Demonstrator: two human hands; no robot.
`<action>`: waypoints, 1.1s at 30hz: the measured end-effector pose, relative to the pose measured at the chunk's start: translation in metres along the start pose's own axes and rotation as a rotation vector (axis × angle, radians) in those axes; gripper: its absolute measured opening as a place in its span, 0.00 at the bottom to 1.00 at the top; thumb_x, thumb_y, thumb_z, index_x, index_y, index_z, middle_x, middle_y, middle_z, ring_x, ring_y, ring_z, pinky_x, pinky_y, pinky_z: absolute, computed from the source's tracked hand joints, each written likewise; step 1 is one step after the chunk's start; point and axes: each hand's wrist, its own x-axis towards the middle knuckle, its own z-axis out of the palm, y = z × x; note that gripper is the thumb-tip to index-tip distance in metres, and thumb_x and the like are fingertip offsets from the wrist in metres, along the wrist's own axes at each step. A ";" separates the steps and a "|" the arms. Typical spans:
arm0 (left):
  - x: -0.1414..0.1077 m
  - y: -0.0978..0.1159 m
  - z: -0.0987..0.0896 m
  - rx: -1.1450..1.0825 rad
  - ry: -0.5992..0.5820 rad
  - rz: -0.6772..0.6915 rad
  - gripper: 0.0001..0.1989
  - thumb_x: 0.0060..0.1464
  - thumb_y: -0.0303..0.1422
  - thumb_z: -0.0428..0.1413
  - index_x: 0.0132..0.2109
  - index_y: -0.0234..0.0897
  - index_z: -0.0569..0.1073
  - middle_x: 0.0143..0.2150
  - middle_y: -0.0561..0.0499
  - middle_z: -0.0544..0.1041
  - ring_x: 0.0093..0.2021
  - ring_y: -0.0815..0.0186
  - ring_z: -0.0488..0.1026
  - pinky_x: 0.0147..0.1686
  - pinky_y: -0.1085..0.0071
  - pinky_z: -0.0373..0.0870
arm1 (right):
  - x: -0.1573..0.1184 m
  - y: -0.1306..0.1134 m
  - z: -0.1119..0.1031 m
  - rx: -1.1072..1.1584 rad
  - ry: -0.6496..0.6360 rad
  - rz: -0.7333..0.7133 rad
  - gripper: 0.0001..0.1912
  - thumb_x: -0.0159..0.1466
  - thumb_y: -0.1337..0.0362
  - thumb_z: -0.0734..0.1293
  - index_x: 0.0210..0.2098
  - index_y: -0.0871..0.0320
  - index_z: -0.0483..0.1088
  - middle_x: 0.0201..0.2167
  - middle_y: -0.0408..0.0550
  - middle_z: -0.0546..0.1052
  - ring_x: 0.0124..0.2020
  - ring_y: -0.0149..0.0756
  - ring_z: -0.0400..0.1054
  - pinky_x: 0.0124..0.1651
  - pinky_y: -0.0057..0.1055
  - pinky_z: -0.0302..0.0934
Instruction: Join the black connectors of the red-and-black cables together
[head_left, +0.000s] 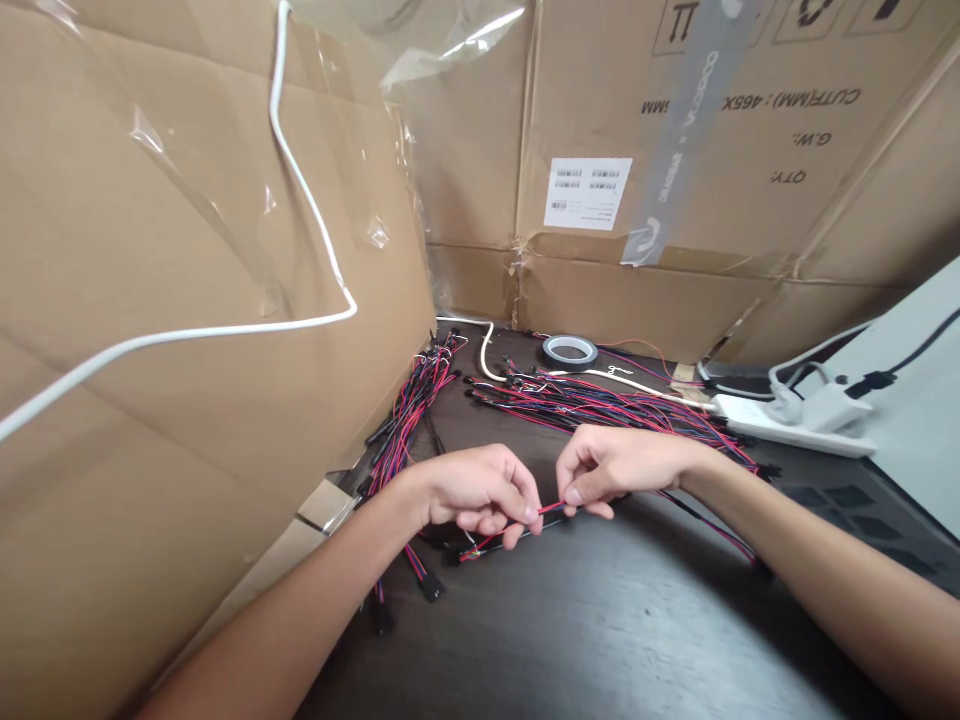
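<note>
Between my two hands runs a thin cable with red and dark wires [552,509], close above the dark table. My left hand [487,497] pinches it between thumb and fingers. A short way to the right, my right hand [600,475] pinches the same cable with thumb and forefinger. Below my left hand, the wires reach a dark end [459,553]. Left of my left hand lies a bundle of red, blue and black wires [405,425], some ending in black connectors [430,586]. A second bundle of such wires [622,400] lies behind my right hand.
A roll of black tape [569,352] lies behind the wires. At the right, a white power strip [795,425] holds plugs. Cardboard walls [187,200] rise at left and back, a white cable [311,205] against the left one. A white panel [911,400] stands at right.
</note>
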 end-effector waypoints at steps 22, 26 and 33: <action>0.000 -0.007 -0.005 0.037 -0.059 0.028 0.05 0.39 0.27 0.57 0.27 0.29 0.75 0.28 0.45 0.78 0.15 0.74 0.66 0.09 0.83 0.57 | -0.022 0.012 -0.030 -0.163 -0.082 0.047 0.15 0.58 0.63 0.64 0.39 0.67 0.76 0.15 0.42 0.66 0.19 0.24 0.56 0.23 0.22 0.48; -0.001 -0.007 -0.010 0.061 -0.099 0.018 0.05 0.41 0.27 0.58 0.28 0.29 0.76 0.25 0.46 0.77 0.16 0.73 0.68 0.12 0.83 0.61 | -0.034 0.008 -0.035 -0.268 -0.063 0.133 0.15 0.58 0.64 0.65 0.40 0.66 0.77 0.15 0.42 0.66 0.18 0.25 0.57 0.22 0.22 0.50; -0.005 -0.001 -0.015 0.085 -0.047 -0.002 0.06 0.42 0.28 0.57 0.30 0.29 0.75 0.19 0.51 0.72 0.14 0.74 0.64 0.10 0.83 0.57 | -0.038 0.010 -0.041 -0.461 0.122 0.128 0.13 0.57 0.65 0.67 0.40 0.61 0.78 0.29 0.46 0.78 0.25 0.30 0.66 0.29 0.25 0.58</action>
